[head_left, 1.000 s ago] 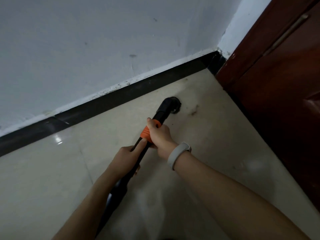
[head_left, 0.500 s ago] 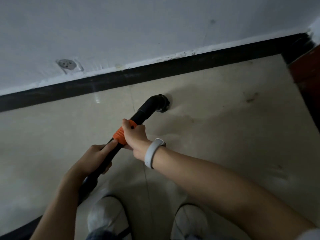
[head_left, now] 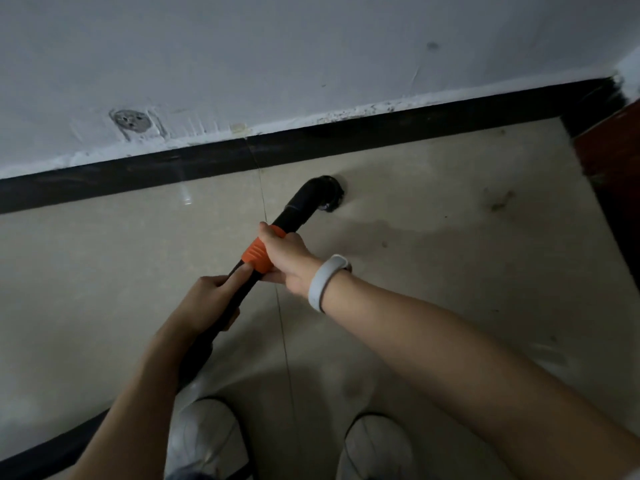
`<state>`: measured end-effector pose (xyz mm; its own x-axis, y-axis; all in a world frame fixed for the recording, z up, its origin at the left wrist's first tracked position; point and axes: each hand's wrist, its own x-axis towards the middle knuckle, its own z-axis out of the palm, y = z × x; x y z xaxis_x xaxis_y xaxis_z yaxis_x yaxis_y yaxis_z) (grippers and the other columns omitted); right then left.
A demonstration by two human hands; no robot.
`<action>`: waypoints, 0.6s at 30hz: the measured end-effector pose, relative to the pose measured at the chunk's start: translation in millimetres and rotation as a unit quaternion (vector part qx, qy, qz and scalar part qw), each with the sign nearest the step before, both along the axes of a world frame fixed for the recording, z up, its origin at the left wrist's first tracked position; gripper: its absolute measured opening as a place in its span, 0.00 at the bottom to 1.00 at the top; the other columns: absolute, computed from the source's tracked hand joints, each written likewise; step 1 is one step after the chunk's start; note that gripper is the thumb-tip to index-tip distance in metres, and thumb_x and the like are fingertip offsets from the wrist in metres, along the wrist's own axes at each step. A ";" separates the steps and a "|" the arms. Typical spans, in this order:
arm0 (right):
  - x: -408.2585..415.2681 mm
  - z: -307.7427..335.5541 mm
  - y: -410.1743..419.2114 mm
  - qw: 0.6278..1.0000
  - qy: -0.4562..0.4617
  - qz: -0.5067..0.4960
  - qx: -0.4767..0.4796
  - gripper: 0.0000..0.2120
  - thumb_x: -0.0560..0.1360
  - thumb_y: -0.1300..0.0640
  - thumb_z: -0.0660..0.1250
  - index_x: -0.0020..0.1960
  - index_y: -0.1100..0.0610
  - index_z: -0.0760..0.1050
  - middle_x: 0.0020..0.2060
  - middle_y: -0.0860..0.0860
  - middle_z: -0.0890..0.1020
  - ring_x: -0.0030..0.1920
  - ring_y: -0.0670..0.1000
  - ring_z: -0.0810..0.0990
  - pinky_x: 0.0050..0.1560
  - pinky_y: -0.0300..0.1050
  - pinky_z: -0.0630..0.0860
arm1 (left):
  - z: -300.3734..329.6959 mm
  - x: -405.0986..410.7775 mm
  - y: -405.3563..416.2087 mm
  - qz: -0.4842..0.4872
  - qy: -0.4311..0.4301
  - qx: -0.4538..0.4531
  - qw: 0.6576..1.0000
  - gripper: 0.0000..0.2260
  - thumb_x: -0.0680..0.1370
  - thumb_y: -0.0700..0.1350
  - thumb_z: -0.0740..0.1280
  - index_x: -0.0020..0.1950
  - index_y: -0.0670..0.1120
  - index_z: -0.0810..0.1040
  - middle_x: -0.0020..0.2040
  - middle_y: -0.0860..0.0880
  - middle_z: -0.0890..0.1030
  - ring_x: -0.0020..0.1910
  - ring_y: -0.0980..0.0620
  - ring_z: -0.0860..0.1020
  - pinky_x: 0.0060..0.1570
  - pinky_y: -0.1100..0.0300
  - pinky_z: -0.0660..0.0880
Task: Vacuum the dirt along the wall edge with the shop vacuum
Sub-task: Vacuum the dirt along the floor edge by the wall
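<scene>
Beige tile floor (head_left: 450,306), black baseboard (head_left: 311,147) under white wall (head_left: 311,46), dark door (head_left: 616,174) far right. Dirt smudge (head_left: 498,200) right of vacuum nozzle (head_left: 325,195), which sits near baseboard. Right hand (head_left: 287,254) grips orange collar (head_left: 256,258); left hand (head_left: 211,299) grips black wand (head_left: 228,306). Shoes (head_left: 204,441) near.

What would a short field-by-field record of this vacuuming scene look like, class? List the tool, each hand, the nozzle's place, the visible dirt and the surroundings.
Tool: black vacuum wand with ribbed orange collar
Right hand: grips the wand at the collar; white wristband on the wrist
Left hand: grips the wand lower down
Nozzle: curved black nozzle down on the beige tile floor, short of the black baseboard
Dirt: dark smudge on the floor, right of the nozzle
Surroundings: white wall, reddish-brown door at right, white shoes below
</scene>
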<state>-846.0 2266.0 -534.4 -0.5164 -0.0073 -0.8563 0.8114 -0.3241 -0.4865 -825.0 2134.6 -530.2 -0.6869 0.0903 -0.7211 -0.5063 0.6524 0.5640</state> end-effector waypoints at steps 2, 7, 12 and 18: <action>-6.7 0.5 12.4 1.000 0.003 -0.005 0.011 0.27 0.79 0.45 0.60 0.70 0.60 0.61 0.63 0.58 0.73 0.61 0.58 0.76 0.54 0.53 0.79 | -3.5 -3.9 14.3 0.008 -0.003 0.020 1.000 0.24 0.76 0.59 0.61 0.34 0.39 0.72 0.25 0.42 0.73 0.22 0.47 0.70 0.29 0.58 0.69; 20.6 -2.5 20.7 0.999 -0.012 -0.036 0.026 0.25 0.78 0.46 0.61 0.68 0.62 0.63 0.53 0.55 0.75 0.55 0.54 0.78 0.52 0.51 0.80 | -8.9 8.9 17.1 -0.049 -0.048 0.036 0.997 0.25 0.75 0.60 0.59 0.37 0.38 0.74 0.25 0.42 0.74 0.23 0.48 0.71 0.28 0.57 0.70; 42.8 -8.7 24.3 0.995 -0.031 -0.087 0.036 0.25 0.78 0.47 0.61 0.66 0.62 0.60 0.47 0.52 0.75 0.51 0.53 0.77 0.52 0.51 0.80 | -7.6 11.7 22.2 -0.118 -0.068 0.021 0.990 0.26 0.74 0.62 0.57 0.32 0.40 0.75 0.24 0.42 0.75 0.25 0.47 0.72 0.33 0.58 0.71; 1.0 -7.4 62.5 0.992 -0.015 -0.080 0.095 0.29 0.76 0.44 0.63 0.69 0.60 0.62 0.59 0.57 0.75 0.57 0.58 0.77 0.55 0.56 0.79 | -13.4 -11.6 68.9 -0.079 0.004 0.027 0.996 0.28 0.76 0.64 0.56 0.34 0.41 0.75 0.25 0.42 0.76 0.23 0.47 0.73 0.32 0.57 0.73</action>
